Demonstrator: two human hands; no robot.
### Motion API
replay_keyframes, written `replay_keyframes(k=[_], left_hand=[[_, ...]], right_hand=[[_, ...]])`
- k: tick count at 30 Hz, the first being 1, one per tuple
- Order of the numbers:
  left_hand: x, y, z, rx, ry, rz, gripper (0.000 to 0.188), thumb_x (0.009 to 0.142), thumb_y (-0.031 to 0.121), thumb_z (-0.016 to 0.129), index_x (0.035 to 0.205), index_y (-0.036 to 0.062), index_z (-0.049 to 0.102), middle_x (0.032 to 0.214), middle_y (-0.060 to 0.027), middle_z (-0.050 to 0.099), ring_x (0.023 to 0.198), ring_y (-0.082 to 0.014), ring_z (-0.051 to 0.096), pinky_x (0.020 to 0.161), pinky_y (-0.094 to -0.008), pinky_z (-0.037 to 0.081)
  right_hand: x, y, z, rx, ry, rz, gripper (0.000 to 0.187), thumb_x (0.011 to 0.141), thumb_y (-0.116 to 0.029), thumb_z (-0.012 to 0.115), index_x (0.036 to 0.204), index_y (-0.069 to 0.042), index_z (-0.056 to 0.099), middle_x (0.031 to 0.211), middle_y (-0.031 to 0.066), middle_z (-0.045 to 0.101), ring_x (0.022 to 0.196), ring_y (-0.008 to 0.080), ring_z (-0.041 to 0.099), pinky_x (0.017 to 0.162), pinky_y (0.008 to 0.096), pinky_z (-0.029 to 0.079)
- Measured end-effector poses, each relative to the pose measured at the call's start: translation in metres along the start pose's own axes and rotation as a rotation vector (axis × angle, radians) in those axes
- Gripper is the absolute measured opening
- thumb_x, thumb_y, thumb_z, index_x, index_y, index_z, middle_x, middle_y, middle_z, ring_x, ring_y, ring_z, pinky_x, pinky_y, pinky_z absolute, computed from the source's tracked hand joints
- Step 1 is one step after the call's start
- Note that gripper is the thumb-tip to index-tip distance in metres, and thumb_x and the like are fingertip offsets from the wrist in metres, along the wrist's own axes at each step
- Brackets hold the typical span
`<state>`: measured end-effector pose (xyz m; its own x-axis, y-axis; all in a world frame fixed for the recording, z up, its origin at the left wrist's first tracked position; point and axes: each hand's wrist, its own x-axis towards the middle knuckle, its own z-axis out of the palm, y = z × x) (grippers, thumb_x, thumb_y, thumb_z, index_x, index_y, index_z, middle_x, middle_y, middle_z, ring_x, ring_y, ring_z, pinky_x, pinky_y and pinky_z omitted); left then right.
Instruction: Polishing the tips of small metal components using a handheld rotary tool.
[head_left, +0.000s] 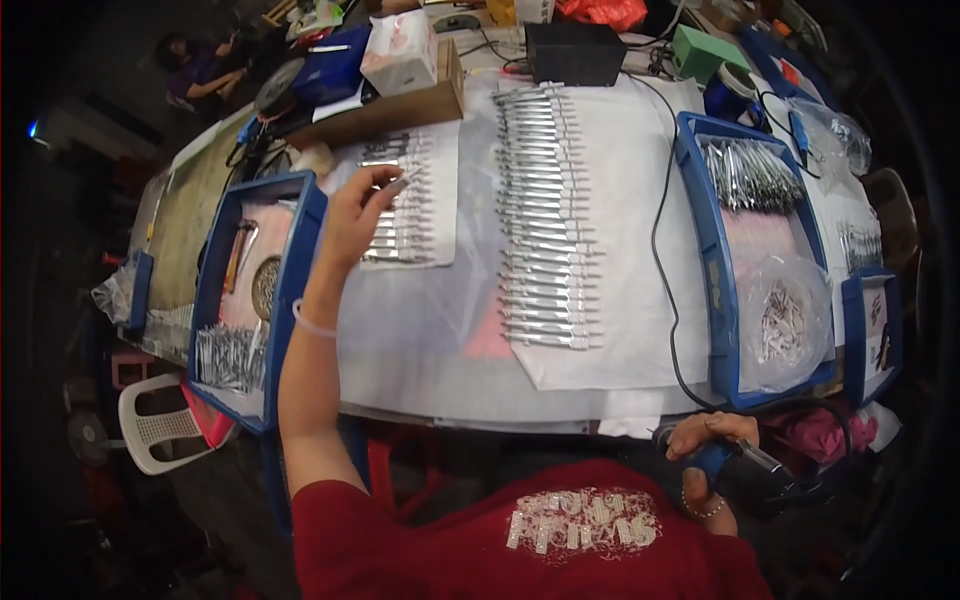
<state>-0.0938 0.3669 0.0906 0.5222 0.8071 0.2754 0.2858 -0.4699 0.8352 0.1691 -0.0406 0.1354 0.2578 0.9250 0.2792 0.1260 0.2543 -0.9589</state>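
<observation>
My left hand (358, 212) reaches over a short row of slim silver metal pieces (398, 240) on a white sheet. Its thumb and fingertips are pinched together at the row's edge; what they hold, if anything, is too small to make out. Low at the right, in front of the table edge, my right hand (705, 448) is wrapped round a blue hand tool (708, 460). A shiny metal rod (760, 457) sticks out beside this grip; whether it belongs to the tool I cannot tell. A longer column of similar metal pieces (545, 215) lies side by side mid-table.
A blue tray (318, 205) with metal parts and a hammer (238, 255) stands left. The right blue tray (712, 270) holds metal pieces and a bag of small parts (782, 325). A black cord (656, 230) runs from a black box (575, 53). Another person (195, 70) sits far left.
</observation>
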Motion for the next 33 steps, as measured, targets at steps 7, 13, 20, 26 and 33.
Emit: replay_keyframes(k=[7,13,20,26,33], left_hand=[[0.109,-0.094,-0.031,0.243,-0.199,0.041,0.016,0.081,0.0,0.061,0.097,0.0005,0.059,0.084,-0.0017,0.061,0.082,-0.0103,0.055,0.075,-0.0243,0.046],[0.137,-0.116,-0.024,0.131,-0.467,-0.137,0.013,0.077,-0.001,0.065,0.09,0.0002,0.063,0.082,-0.0022,0.062,0.077,-0.01,0.055,0.071,-0.0239,0.046],[0.132,-0.136,-0.036,0.31,-0.4,0.039,0.014,0.078,0.006,0.065,0.091,0.0035,0.07,0.087,-0.0096,0.064,0.08,-0.0229,0.062,0.076,-0.0295,0.048],[0.127,-0.092,0.0,0.443,-0.197,0.224,0.014,0.08,0.008,0.064,0.093,0.0016,0.068,0.087,-0.0132,0.063,0.08,-0.026,0.062,0.073,-0.0331,0.048],[0.167,-0.04,0.114,0.3,-0.216,0.365,0.017,0.082,0.012,0.062,0.095,0.0016,0.065,0.091,-0.0157,0.063,0.084,-0.0326,0.062,0.074,-0.0369,0.048]], right_hand=[[0.011,0.004,0.001,-0.043,0.009,0.095,0.043,0.071,0.0,0.073,0.108,-0.004,0.051,0.085,0.0073,0.064,0.074,0.0156,0.062,0.063,0.027,0.049],[0.025,0.009,0.001,-0.11,-0.086,-0.003,0.062,0.071,0.001,0.075,0.123,-0.005,0.041,0.087,0.0111,0.065,0.073,0.018,0.064,0.064,0.028,0.052],[0.039,0.014,-0.002,-0.104,-0.174,-0.023,0.064,0.069,0.0,0.078,0.122,-0.003,0.041,0.085,0.012,0.065,0.072,0.0196,0.065,0.063,0.0282,0.052],[0.036,0.012,-0.007,-0.075,-0.134,-0.021,0.061,0.069,-0.001,0.078,0.12,-0.002,0.043,0.085,0.0109,0.065,0.075,0.0207,0.065,0.065,0.0288,0.052],[0.035,0.004,-0.012,-0.071,-0.043,0.08,0.043,0.069,-0.005,0.08,0.104,-0.003,0.055,0.078,0.007,0.066,0.064,0.0154,0.064,0.058,0.0265,0.05]])
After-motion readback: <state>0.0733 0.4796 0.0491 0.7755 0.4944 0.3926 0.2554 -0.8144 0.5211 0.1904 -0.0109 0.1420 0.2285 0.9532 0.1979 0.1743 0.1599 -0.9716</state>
